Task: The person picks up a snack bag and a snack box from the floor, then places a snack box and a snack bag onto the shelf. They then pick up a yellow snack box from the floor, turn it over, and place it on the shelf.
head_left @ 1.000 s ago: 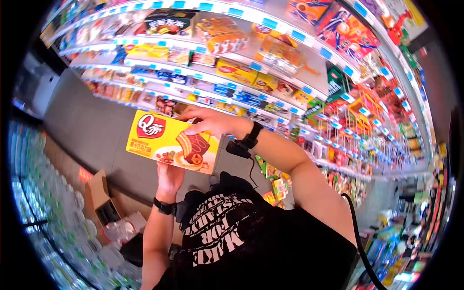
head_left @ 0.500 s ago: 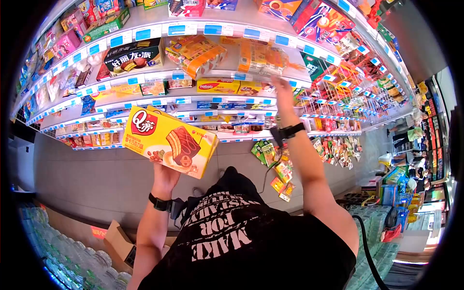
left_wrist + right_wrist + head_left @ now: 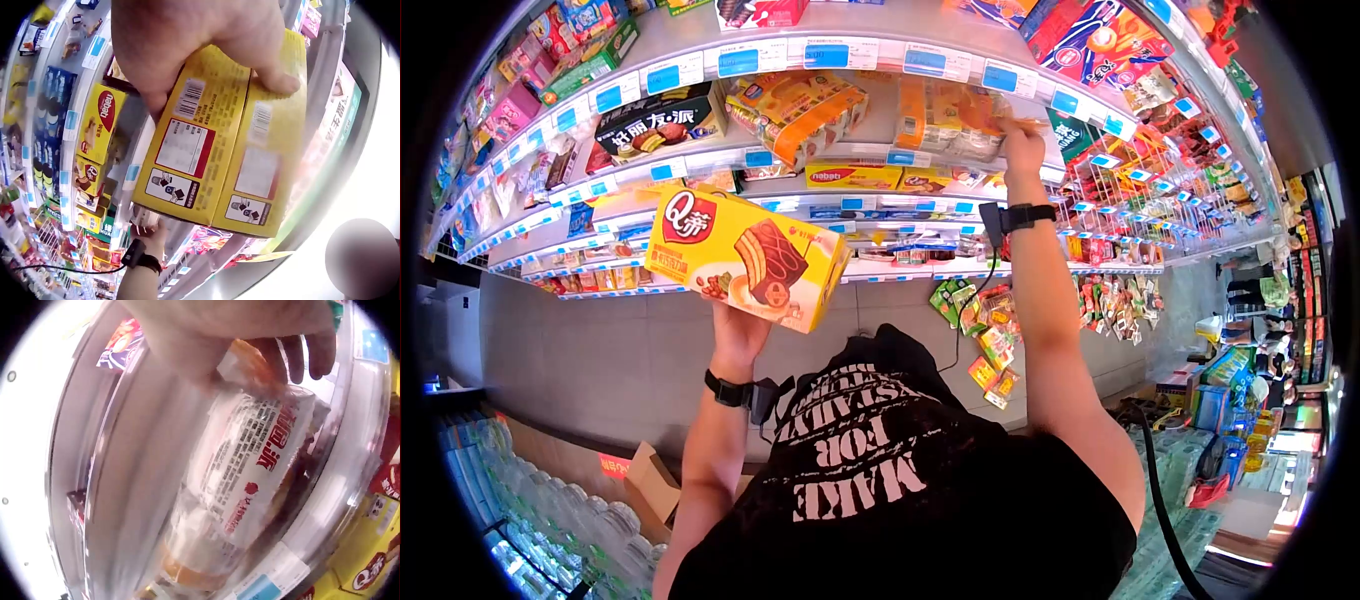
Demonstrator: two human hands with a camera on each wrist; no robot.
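Observation:
My left hand (image 3: 740, 335) grips a yellow cake box (image 3: 745, 260) from below, in front of the shelves. In the left wrist view the fingers spread over the box's back (image 3: 194, 137), where two adjoining panels carry barcodes and white labels. My right hand (image 3: 1024, 152) reaches to the shelf, at the right end of a clear plastic snack packet (image 3: 945, 115). Seen from the right wrist, thumb and fingers pinch the packet's orange wrapper end (image 3: 250, 362). Its white printed side (image 3: 244, 450) lies along the shelf.
An orange-wrapped packet (image 3: 795, 115) and a dark pie box (image 3: 660, 122) stand further left on this shelf. Price tags (image 3: 830, 54) line the shelf edges. Below hang several small snack bags (image 3: 995, 345). Clear bottles (image 3: 590, 510) stand in stacks behind on the left.
My right hand has left the yellow box and moved up and right to the packet on the shelf. The left hand keeps holding the box, slightly higher now.

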